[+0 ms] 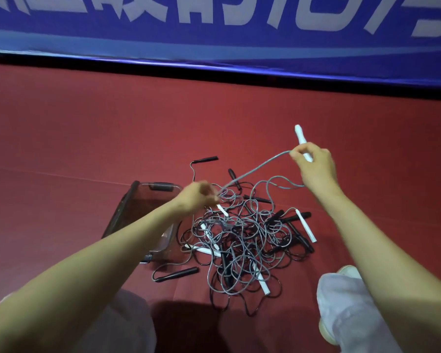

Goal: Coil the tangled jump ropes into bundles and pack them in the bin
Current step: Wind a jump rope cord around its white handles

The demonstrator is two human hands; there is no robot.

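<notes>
A tangled pile of jump ropes (239, 233) lay on the red floor (87, 136) just right of the clear bin (120, 212), its loops crossing many handles. The right hand (316, 166) curled its fingers round a raised white handle (301, 136). Its grey cord (252, 170) ran down to the left hand (196, 197), whose blurred fingertips pinched it above the pile.

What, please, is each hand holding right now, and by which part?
The right hand grips a white handle at its lower half; the left hand pinches the grey cord farther along.
</notes>
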